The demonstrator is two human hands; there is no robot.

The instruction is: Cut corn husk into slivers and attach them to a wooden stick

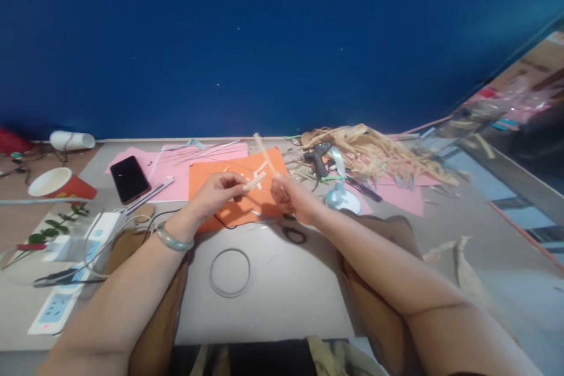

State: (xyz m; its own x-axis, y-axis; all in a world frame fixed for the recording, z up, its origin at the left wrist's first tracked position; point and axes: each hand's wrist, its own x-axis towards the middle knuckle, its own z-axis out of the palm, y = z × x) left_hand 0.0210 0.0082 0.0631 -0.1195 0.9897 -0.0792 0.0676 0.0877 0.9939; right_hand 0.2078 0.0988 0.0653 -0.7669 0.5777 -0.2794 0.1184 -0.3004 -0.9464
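Observation:
My left hand (218,191) pinches a short pale straw strip (254,182) between thumb and fingers, above an orange paper sheet (207,179). My right hand (288,197) is closed on a longer pale strip (263,153) that stands up and leans to the left. The two strips cross close together between the hands. A green bangle (174,241) sits on my left wrist.
A metal ring (230,272) lies on the grey table near me. A black phone (129,178) rests on pink paper at left, near a red paper cup (59,185) and a power strip (70,282). A glue gun (319,155), ribbon and a heap of dried straw (379,153) lie at right.

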